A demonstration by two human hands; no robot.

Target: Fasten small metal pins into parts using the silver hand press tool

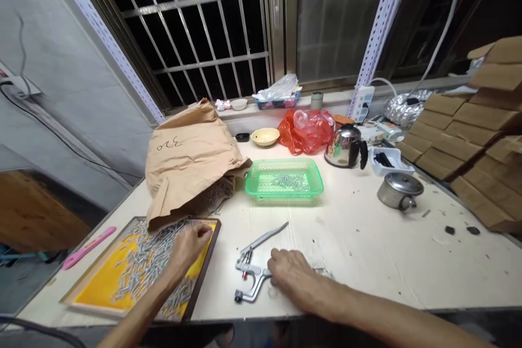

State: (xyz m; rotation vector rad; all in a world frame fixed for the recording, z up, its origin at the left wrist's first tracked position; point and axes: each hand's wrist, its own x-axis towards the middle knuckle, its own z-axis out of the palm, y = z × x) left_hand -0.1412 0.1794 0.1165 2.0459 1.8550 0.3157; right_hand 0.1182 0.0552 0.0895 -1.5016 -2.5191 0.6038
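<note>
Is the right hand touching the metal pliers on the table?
Touching. Head view: the right hand rests its fingers on the lower handle of the pliers, no gap visible.

Two bare forearms reach forward from the lower edge of the view. The left hand (pixel 191 244), extended farther out at the left, is turned knuckles up with its fingers curled in toward the palm; whether they pinch anything cannot be told. The right hand (pixel 290 276), nearer the middle, lies palm down, fingers loosely bent and slightly spread, wrist straight, its forearm running back to the lower right corner.
</note>
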